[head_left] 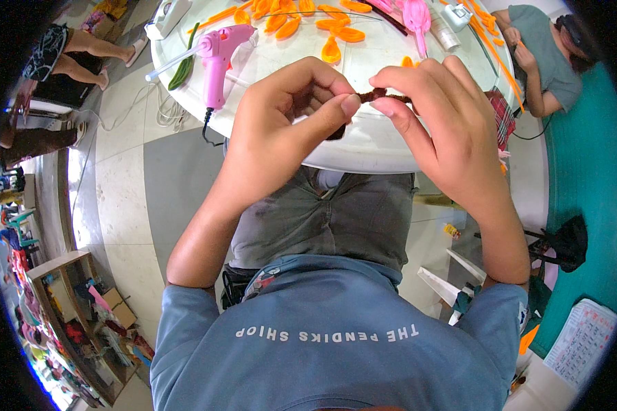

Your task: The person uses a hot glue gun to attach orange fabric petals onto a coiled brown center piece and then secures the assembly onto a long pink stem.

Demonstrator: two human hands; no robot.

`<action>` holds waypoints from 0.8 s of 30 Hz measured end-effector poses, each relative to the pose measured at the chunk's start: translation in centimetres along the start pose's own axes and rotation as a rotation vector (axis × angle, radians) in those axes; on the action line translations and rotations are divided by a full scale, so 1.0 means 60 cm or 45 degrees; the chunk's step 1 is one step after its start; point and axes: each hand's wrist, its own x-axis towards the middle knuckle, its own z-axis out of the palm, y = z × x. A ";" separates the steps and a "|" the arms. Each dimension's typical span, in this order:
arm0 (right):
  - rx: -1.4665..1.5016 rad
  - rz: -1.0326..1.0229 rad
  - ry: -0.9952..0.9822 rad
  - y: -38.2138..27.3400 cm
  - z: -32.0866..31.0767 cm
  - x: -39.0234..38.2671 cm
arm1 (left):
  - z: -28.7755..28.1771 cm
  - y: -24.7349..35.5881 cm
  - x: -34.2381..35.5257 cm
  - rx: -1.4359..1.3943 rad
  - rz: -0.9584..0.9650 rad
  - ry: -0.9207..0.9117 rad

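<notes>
Both hands meet above the near edge of a round white bench, pinching a short dark brown fuzzy stem between them. The left hand grips one end between thumb and curled forefinger; the right hand nips the other end with its fingertips, the remaining fingers loosely bent. The stem runs level, held just clear of the bench top. At 10 o'clock from the hands, a pink glue gun lies on the bench, its cord trailing over the edge. At 12 o'clock, orange petals are scattered across the far side. At 2 o'clock, a second person in a grey-green shirt sits at the bench rim.
</notes>
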 end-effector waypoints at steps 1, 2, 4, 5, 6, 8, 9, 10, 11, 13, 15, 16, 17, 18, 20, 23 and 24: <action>-0.091 -0.069 0.014 0.000 0.000 -0.001 | -0.005 0.005 -0.001 -0.132 -0.164 -0.081; -0.152 -0.140 0.016 0.002 -0.002 -0.002 | -0.006 -0.002 0.000 -0.227 -0.172 -0.122; -0.270 -0.278 0.020 0.006 -0.007 -0.001 | -0.015 0.001 -0.001 -0.352 -0.280 -0.168; -0.276 -0.305 0.038 0.006 -0.007 0.001 | -0.019 0.002 -0.002 -0.415 -0.333 -0.191; -0.288 -0.331 0.056 0.007 -0.009 0.003 | -0.017 0.002 -0.002 -0.414 -0.317 -0.183; -0.254 -0.305 0.051 0.005 -0.012 0.004 | -0.012 0.002 -0.005 -0.411 -0.283 -0.167; -0.206 -0.254 0.028 0.002 -0.012 0.006 | -0.012 0.003 -0.007 -0.407 -0.282 -0.163; -0.159 -0.203 0.005 -0.001 -0.011 0.006 | -0.011 0.006 -0.008 -0.402 -0.281 -0.160; -0.067 -0.123 -0.026 -0.003 -0.009 0.005 | -0.010 0.007 -0.010 -0.397 -0.281 -0.159; 0.100 0.027 -0.088 -0.007 -0.009 0.004 | -0.001 -0.005 -0.015 0.027 0.061 -0.011; 0.312 0.164 -0.137 -0.010 -0.005 -0.003 | 0.005 0.005 -0.023 0.716 0.495 0.129; 0.412 0.232 -0.161 -0.009 -0.004 -0.005 | -0.001 -0.001 -0.021 0.877 0.792 0.118; 0.445 0.243 -0.134 -0.008 -0.003 -0.004 | -0.004 -0.011 -0.018 1.035 1.090 0.110; 0.488 0.256 -0.108 -0.008 0.002 -0.004 | 0.002 -0.017 -0.011 1.015 1.203 0.208; 0.297 0.117 -0.070 -0.002 -0.003 0.003 | 0.008 -0.005 -0.018 0.762 0.732 0.177; -0.153 -0.127 -0.005 0.000 -0.009 0.001 | -0.005 0.008 -0.014 0.025 -0.055 -0.110; -0.247 -0.241 0.024 0.006 -0.005 -0.002 | -0.014 0.005 -0.007 -0.238 -0.241 -0.213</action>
